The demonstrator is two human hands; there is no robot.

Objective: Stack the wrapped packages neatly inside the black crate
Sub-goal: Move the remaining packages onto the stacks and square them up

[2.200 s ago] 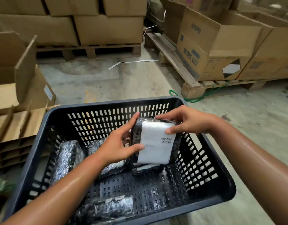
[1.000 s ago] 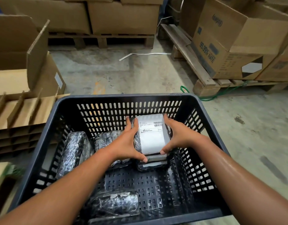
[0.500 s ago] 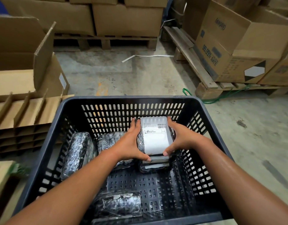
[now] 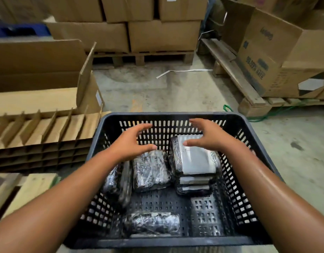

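Black crate with wrapped packages, both hands empty above it

Black plastic forms the crate (image 4: 110, 125), which stands on the concrete floor (image 4: 185, 92) and has slotted walls. Inside, at the far right, a stack of wrapped packages (image 4: 196, 172) is seen; the top package (image 4: 197, 159) carries a white label and lies flat. Beside the stack, to the left, a second wrapped package (image 4: 150, 170) lies flat, and a third package (image 4: 119, 181) is leaned against the left wall. One more package (image 4: 152, 223) lies at the near wall.

The left hand (image 4: 129, 141) is held above the crate with fingers spread and curved, and nothing is gripped by it. The right hand (image 4: 207, 135) is also spread wide and empty, just above the stack. Cardboard boxes (image 4: 163, 33) on wooden pallets (image 4: 234, 73) are seen behind, and cardboard dividers (image 4: 42, 128) are placed to the left of the crate.
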